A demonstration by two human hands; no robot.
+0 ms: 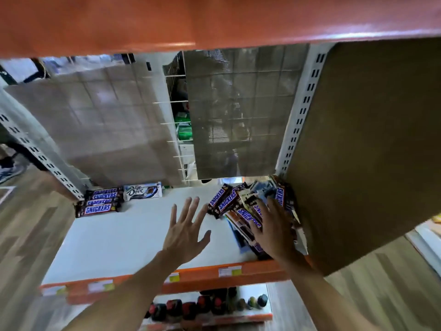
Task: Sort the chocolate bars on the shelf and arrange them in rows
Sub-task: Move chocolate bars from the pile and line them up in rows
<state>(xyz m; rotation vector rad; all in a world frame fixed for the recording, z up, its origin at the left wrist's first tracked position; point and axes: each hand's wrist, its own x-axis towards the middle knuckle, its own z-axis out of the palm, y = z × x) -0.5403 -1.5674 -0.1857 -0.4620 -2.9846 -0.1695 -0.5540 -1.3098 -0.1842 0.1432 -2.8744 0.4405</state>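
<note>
The jumbled pile of chocolate bars (pixel 228 201) lay at the right end of the shelf (pixel 119 237), against the brown side panel (pixel 370 151) and well apart from the Snickers stack (pixel 100 203) and Dove bar (pixel 142 191) at the far left. The right hand (pixel 274 231) lay across the pile; whether its grip had closed on a bar could not be told. The left hand (pixel 185 231) hovered over bare shelf, grip open, fingers spread. Pulling one bar from under the others would likely drag its neighbours, and those nearest the orange front edge (pixel 202 274) could slide off.
</note>
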